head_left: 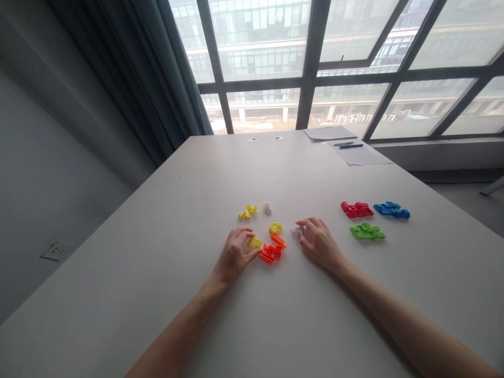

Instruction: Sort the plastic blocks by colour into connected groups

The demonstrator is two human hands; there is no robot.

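My left hand [235,253] is curled with a yellow plastic piece [255,242] between its thumb and fingers, low over the white table [252,320]. Right beside its thumb lies a cluster of orange plastic pieces [271,253]. Another yellow piece [275,228] sits just behind them. My right hand [318,240] has its bent fingers on white plastic pieces [296,229], partly hidden under the fingertips. Farther back, a small group of yellow pieces [248,212] lies next to a white piece [268,208].
To the right, red pieces [356,210], blue pieces [392,210] and green pieces [367,231] lie in separate groups. Papers [366,155] with a dark pen [351,146] are at the far right edge, near the window. A dark curtain [157,79] hangs at the left.
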